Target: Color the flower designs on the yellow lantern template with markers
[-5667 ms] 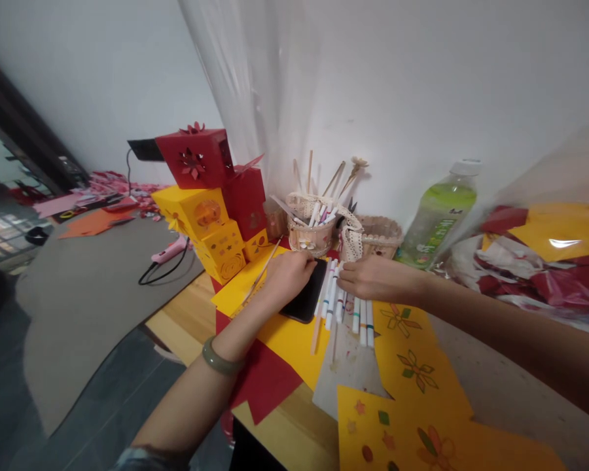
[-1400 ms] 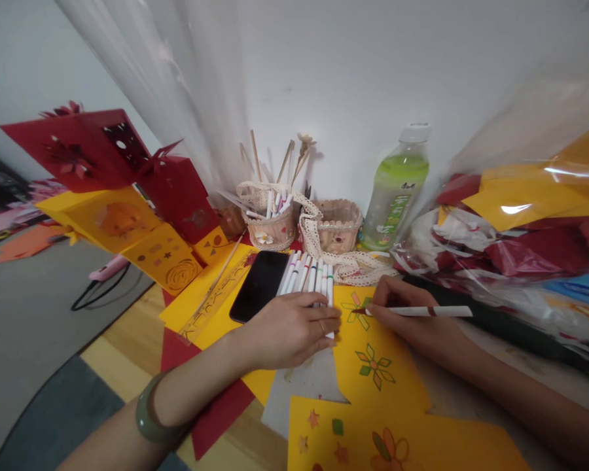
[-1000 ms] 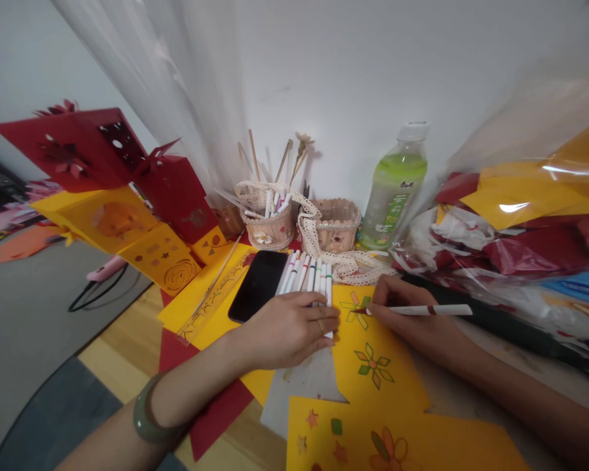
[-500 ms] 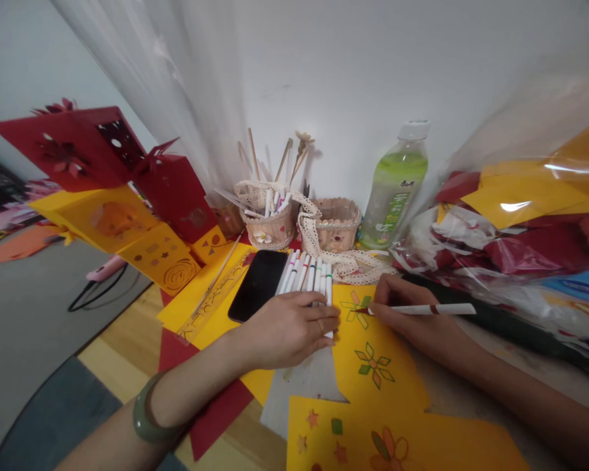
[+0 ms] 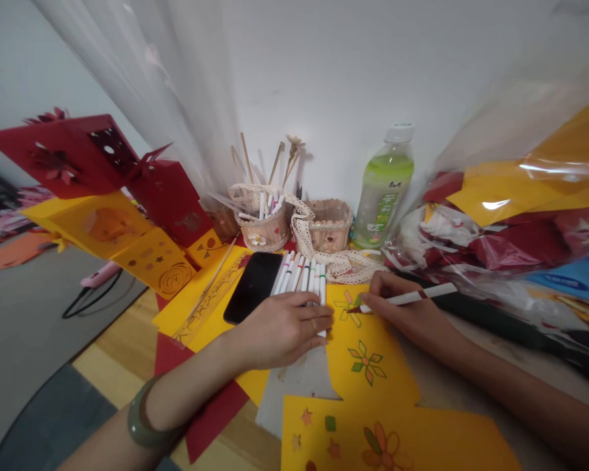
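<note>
Pinched in my right hand [image 5: 390,297] is a white marker [image 5: 412,298] with a brown band, its dark tip on the upper flower [image 5: 351,309] drawn on the yellow paper [image 5: 392,379]. Some petals of that flower are orange and green. Below it is a second flower [image 5: 367,362] with green outlines and a partly coloured middle. My left hand [image 5: 282,330] lies flat with its fingers stretched over the lower ends of a row of white markers [image 5: 302,275] and the paper's left edge. A black phone [image 5: 252,288] rests just left of the markers.
Behind the markers stand a wooden basket of pens [image 5: 264,232], another small basket [image 5: 330,229], lace ribbon [image 5: 353,265] and a green drink bottle [image 5: 389,190]. Red and yellow paper boxes [image 5: 164,196] rise at left; a clear plastic bag of paper [image 5: 510,229] lies at right.
The marker in my right hand has tilted, its cap end higher, with the tip now lower on the flower. My left hand keeps its place on the markers. The whole view has shifted slightly.
</note>
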Motion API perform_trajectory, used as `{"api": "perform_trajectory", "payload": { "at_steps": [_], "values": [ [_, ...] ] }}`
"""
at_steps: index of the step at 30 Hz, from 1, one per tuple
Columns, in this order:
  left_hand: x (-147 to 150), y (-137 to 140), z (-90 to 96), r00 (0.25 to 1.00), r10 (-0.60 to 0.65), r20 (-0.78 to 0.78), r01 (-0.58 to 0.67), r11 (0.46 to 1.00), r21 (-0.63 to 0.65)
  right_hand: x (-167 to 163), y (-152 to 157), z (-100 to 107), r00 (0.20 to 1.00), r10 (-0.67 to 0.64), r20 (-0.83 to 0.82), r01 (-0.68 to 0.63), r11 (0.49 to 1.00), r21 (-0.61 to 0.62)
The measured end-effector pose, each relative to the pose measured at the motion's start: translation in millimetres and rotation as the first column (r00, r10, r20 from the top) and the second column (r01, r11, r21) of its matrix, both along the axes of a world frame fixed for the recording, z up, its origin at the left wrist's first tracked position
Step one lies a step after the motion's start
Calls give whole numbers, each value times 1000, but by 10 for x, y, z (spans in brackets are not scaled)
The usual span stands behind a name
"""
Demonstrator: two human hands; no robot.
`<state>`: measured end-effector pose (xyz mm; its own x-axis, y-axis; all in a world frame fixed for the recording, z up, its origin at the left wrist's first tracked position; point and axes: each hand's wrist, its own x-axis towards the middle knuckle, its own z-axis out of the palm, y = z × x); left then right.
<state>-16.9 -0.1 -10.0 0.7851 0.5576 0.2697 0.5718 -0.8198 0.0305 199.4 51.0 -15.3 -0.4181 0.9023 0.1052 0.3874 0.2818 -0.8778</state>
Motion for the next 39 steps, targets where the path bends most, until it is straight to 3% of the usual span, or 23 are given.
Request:
{"api": "perform_trajectory", "payload": {
  "at_steps": [14,30,39],
  "values": [
    [-21,31,11,999,-30,21,32,996,-79,33,-17,23,991,68,-116,-78,994,-82],
    [5,28,51,999,-32,18,33,997,-75,28,-42,-28,998,58,-23,-58,998,37],
    [7,12,64,1000,-24,-1,24,997,-69,46,-45,-62,996,84,-11,-83,996,34]
  ]
}}
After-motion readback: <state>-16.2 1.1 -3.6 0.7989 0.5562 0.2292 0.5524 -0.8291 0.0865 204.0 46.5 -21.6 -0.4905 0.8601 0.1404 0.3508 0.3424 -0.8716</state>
